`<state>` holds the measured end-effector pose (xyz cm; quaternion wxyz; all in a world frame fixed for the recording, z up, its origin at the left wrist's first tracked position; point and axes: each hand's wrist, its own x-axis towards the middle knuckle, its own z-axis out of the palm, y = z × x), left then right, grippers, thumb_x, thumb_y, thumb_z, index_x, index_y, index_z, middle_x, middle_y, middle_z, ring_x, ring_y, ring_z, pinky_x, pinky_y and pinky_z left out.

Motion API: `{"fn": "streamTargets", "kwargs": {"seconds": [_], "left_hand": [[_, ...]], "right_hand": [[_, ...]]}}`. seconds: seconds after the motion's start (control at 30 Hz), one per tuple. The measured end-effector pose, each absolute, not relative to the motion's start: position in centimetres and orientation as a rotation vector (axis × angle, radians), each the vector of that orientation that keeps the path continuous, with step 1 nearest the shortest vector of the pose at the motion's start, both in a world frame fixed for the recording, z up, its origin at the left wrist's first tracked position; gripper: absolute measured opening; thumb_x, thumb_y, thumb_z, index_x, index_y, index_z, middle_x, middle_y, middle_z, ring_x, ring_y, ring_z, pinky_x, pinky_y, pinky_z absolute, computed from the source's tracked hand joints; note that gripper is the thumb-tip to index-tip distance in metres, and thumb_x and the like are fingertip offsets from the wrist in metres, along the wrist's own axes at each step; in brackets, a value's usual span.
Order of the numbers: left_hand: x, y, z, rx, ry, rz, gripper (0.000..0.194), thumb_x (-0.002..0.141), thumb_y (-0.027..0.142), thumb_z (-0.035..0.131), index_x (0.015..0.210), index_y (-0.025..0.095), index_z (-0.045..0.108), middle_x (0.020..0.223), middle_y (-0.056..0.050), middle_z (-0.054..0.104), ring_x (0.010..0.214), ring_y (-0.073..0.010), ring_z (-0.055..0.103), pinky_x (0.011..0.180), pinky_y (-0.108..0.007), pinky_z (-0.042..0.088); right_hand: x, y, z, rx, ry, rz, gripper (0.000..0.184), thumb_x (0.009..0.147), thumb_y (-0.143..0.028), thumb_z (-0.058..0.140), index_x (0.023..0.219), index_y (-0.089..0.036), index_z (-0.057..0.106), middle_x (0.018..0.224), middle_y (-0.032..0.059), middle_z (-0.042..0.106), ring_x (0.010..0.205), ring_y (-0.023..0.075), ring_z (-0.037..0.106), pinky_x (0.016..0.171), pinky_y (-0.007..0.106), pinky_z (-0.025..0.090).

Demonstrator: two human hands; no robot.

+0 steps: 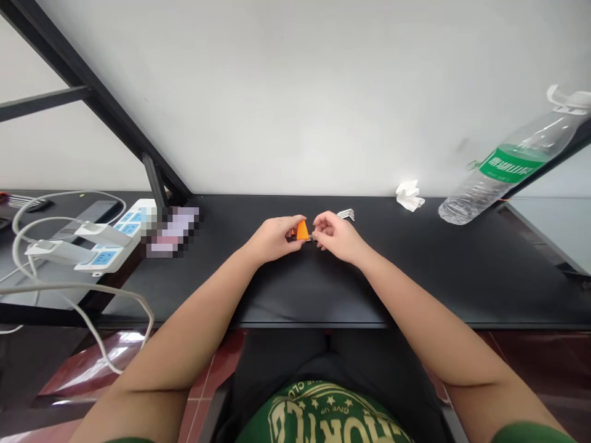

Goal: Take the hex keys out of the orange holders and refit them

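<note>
While the left hand (277, 240) pinches an orange piece (301, 230), the right hand (339, 237) meets it over the table (415, 277)

On the green shirt (330, 415), pale print reads "GIVE UP" beneath a row of stars, with "CLO" on the arc above; the large letters below run into folds and the bottom edge, so the full word is lost. The bottle (508, 163) at the right carries a green label (513, 163) with white characters (too slanted and small to read). Its white cap (577, 101) is cut off by the picture's right edge.

The left grip is closed on the orange piece, thumb below and fingers above, hiding part of it. The right grip is drawn nearly together at a small dark part (311, 239) beside the orange; whether it pinches that part, I cannot tell. Both hands are near the middle of the table.

Just beyond the right hand lie silver L-shaped rods (346, 214), partly hidden by it. A crumpled white tissue (409, 195) sits by the wall (300, 92), between the rods and the bottle. At the left, a white power strip (104, 252) holds two plugged-in adapters (64, 252), with pale cables (115, 289) looping around; the item (174, 231) beside it is pixelated beyond recognition.
</note>
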<state>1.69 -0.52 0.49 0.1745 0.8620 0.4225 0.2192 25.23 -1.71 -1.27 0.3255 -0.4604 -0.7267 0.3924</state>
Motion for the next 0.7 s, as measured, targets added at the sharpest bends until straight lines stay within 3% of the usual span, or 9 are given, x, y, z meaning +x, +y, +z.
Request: {"fn": "streamTargets", "kwargs": {"seconds": [0.17,0.27,0.4,0.57,0.7], "left_hand": [[0.2,0.1,0.3,2.362,1.279,0.615,0.055,0.081,0.035,0.071,0.134,0.021,0.069,0.102,-0.004,0.075,0.087,-0.0204,0.070,0.085,-0.033,0.057],[-0.1,0.2,0.4,2.302,1.267,0.595,0.057,0.081,0.032,0.069,0.137,0.021,0.065,0.097,-0.003,0.075,0.083,-0.0195,0.070,0.081,-0.032,0.058],[-0.1,0.1,0.6,2.327,1.300,0.505,0.053,0.078,0.027,0.067,0.131,0.021,0.064,0.085,0.000,0.070,0.070,-0.0173,0.064,0.070,-0.030,0.054],[-0.2,0.0,0.6,2.326,1.267,0.499,0.050,0.078,0.027,0.067,0.127,0.022,0.065,0.080,0.002,0.065,0.068,-0.0160,0.060,0.066,-0.028,0.050],[-0.2,0.2,0.3,2.296,1.238,0.522,0.049,0.079,0.032,0.069,0.127,0.021,0.067,0.075,0.003,0.062,0.069,-0.0161,0.062,0.067,-0.027,0.051]], "right_hand": [[26.3,-1.0,-1.6,-1.399,-2.350,0.551,0.010,0.098,-0.019,0.067,0.100,-0.018,0.076,0.109,0.0071,0.067,0.095,0.0189,0.065,0.090,0.033,0.049],[25.8,-1.4,-1.2,-1.464,-2.501,0.460,0.017,0.102,-0.021,0.062,0.104,-0.020,0.079,0.113,0.0087,0.066,0.096,0.0199,0.067,0.088,0.032,0.049],[24.6,-2.4,-0.4,-1.541,-2.598,0.313,0.017,0.097,-0.018,0.060,0.097,-0.019,0.077,0.109,0.0108,0.069,0.096,0.0243,0.068,0.081,0.033,0.048],[24.6,-2.9,-0.1,-1.614,-2.562,0.458,0.002,0.085,-0.016,0.067,0.085,-0.018,0.068,0.103,0.0103,0.072,0.084,0.0218,0.066,0.066,0.031,0.040],[26.2,-2.0,-0.3,-1.453,-2.320,0.701,0.007,0.087,-0.013,0.065,0.084,-0.020,0.063,0.087,0.0027,0.070,0.079,0.0169,0.063,0.068,0.027,0.041]]}}
